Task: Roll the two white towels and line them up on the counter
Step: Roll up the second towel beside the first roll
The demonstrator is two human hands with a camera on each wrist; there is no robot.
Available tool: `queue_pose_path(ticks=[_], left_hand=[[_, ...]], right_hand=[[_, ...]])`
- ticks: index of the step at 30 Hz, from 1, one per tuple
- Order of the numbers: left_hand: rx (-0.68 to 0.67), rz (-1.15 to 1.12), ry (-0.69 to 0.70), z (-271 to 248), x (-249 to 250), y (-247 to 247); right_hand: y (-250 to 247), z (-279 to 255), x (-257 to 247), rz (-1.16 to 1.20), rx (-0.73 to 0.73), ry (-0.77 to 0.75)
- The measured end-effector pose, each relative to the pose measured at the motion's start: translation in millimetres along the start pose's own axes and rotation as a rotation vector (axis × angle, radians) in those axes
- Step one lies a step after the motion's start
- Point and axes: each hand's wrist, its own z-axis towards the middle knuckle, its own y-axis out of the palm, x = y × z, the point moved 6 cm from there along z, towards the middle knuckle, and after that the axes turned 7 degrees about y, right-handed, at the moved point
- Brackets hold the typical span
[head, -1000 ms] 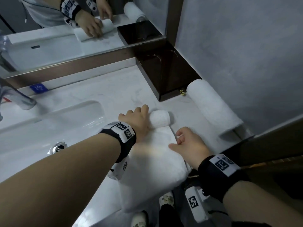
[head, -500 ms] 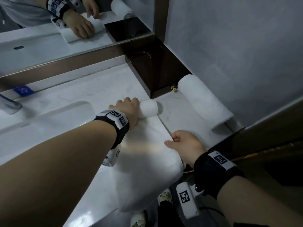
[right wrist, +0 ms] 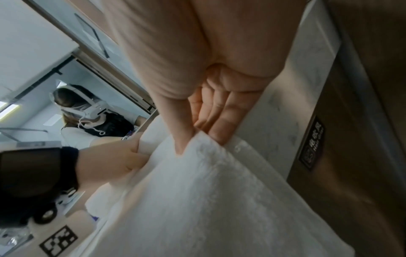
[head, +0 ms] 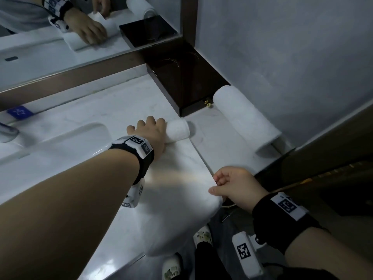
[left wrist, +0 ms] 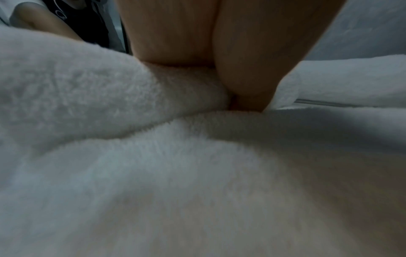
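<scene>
A half-rolled white towel (head: 175,188) lies on the marble counter (head: 220,142), and its flat end hangs over the near edge. My left hand (head: 150,128) curls over the towel's rolled end (head: 178,131), with the thumb (left wrist: 248,78) pressed into the crease under the roll. My right hand (head: 220,184) pinches the towel's right edge near the counter front; the right wrist view shows the thumb and fingers (right wrist: 197,137) clamped on the cloth (right wrist: 208,200). A second white towel (head: 244,116), fully rolled, lies against the right wall.
A dark wooden box (head: 181,85) stands in the back corner between the two towels. The sink basin (head: 60,144) and faucet (head: 8,132) are to the left. A mirror (head: 80,37) runs along the back, and the grey wall (head: 292,57) closes the right side.
My right hand has slid back along the towel's right edge toward the counter front and now pinches it. The left hand stays on the rolled end.
</scene>
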Motion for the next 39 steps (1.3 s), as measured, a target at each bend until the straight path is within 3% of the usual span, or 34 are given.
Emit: queue_pose_path(ticks=[8,17,25,30,39], left_hand=[[0.021,0.0,0.089,-14.1,9.6,16.8],[0.178,0.072,0.144,-34.3,21.4,41.1],[0.033,0.024,0.137,-37.9,23.6,50.3],[0.018,-0.039,0.153,-37.4,21.0,41.2],[0.085,-0.068,0.166,-13.8,4.0,33.8]], right_hand=[[-0.1,-1.2,3.8,0.07,0.01,0.004],[4.1,-21.0,1.6,0.072,-0.054,-0.037],[5.4,-25.0,2.5,0.054,0.114,-0.06],[4.8,-17.2,-10.0,-0.192,0.235,0.013],[24.6,23.3,-69.7,-0.537,0.176,0.123]])
